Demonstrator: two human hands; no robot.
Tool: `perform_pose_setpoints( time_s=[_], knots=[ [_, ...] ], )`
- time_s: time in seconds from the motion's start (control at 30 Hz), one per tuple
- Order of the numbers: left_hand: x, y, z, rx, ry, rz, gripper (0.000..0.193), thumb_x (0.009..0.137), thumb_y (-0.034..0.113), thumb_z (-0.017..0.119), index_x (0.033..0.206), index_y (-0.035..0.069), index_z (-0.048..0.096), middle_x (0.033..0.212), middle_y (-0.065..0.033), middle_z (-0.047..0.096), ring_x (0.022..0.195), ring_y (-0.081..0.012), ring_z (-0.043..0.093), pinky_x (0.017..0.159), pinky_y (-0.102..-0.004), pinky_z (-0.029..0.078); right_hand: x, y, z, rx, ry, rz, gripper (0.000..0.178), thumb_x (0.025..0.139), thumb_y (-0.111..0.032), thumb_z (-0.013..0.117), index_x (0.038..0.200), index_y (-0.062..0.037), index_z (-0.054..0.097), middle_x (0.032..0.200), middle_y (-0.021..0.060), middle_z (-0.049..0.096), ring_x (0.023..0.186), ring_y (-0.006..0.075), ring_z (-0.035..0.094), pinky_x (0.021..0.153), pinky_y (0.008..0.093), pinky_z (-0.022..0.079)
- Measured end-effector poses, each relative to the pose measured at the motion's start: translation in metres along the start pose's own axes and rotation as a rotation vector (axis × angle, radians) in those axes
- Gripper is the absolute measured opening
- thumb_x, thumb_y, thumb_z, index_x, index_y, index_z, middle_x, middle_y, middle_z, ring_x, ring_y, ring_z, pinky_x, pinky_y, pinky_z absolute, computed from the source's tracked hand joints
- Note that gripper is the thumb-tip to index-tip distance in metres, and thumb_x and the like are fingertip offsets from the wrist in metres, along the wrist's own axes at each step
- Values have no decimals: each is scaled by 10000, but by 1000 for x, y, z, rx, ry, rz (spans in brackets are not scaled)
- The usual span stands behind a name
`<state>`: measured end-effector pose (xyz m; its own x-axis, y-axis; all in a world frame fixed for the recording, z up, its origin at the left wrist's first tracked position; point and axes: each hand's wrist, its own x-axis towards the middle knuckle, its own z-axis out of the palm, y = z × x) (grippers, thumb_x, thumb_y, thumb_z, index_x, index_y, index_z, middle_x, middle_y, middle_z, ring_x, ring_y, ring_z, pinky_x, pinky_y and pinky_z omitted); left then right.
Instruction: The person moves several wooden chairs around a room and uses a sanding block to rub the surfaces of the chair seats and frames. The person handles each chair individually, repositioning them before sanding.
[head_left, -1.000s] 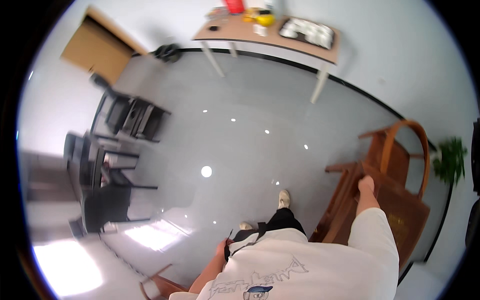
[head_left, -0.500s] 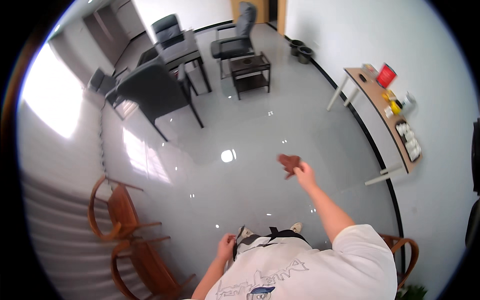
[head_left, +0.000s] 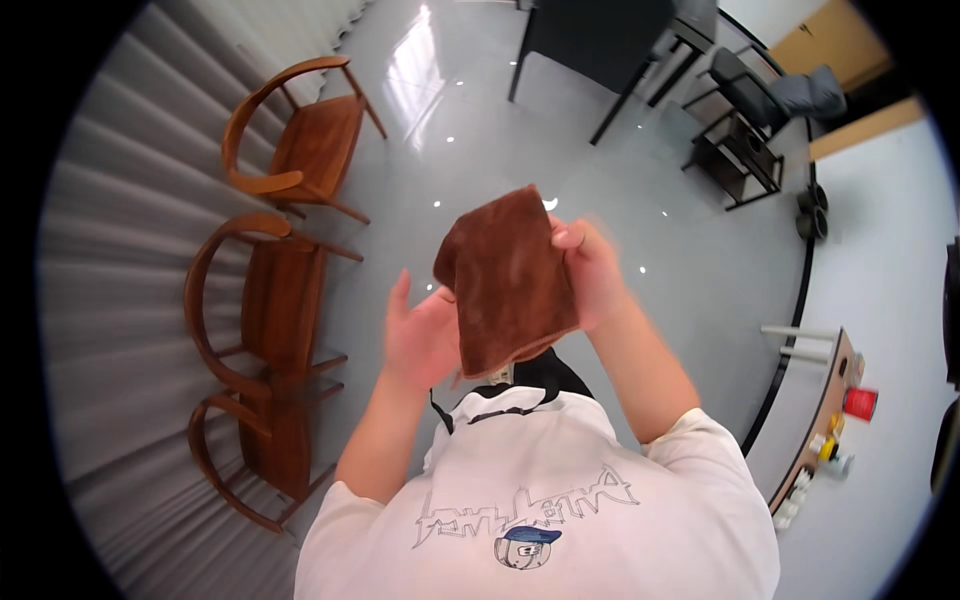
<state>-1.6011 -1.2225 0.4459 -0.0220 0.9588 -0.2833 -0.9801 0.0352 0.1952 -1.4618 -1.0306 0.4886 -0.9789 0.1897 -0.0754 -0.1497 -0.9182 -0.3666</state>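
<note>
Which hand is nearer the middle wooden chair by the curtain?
Left. The left hand is to the right of the middle wooden chair, by the left edge of the brown cloth; the right hand is farther off, gripping the cloth's right edge.

Right hand (head_left: 592, 275): fingers grip brown cloth (head_left: 515, 285) at right edge | left hand (head_left: 425, 340): thumb spread, at cloth's left edge | left side: three wooden chairs (head_left: 283, 305) beside curtain (head_left: 120, 300) | right side: worktop (head_left: 815, 420) near wall (head_left: 890, 260)
</note>
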Motion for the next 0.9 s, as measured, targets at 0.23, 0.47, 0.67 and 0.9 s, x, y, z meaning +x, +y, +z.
perform_pose_setpoints(
  time_s=[0.23, 0.47, 0.67, 0.9],
  knots=[
    [25, 63, -17, 311, 222, 258, 546, 982, 240, 574, 1477, 72, 413, 1438, -108, 523, 1302, -269, 547, 1071, -435, 491, 89, 20, -62, 312, -45, 310, 663, 965, -501, 482, 1458, -60, 425, 1439, 141, 513, 1313, 327, 512, 1081, 477, 441],
    [71, 141, -13, 372, 469, 363, 395, 973, 98, 585, 1360, 48, 523, 1301, -67, 596, 1213, -187, 581, 1047, -367, 479, 185, 15, -87, 215, 153, 526, 554, 985, -298, 532, 1462, -47, 404, 1462, 147, 490, 1325, 337, 510, 1106, 516, 434],
    [87, 228, -24, 646, 905, 645, 401, 986, 213, 558, 1371, 102, 550, 1377, -51, 541, 1231, -162, 509, 978, -324, 457, 314, -34, -93, 189, 232, 693, 559, 969, -281, 556, 1455, -45, 414, 1457, 161, 501, 1332, 358, 500, 1123, 534, 407],
    [-35, 363, 92, 1202, -193, 1132, 260, 954, 307, 638, 1182, 189, 596, 1162, -107, 577, 1033, -191, 545, 932, -368, 383, 432, -28, -191, -191, 475, 888, 525, 945, -247, 569, 1418, -53, 449, 1424, 158, 536, 1294, 359, 541, 1097, 530, 431]
  ],
)
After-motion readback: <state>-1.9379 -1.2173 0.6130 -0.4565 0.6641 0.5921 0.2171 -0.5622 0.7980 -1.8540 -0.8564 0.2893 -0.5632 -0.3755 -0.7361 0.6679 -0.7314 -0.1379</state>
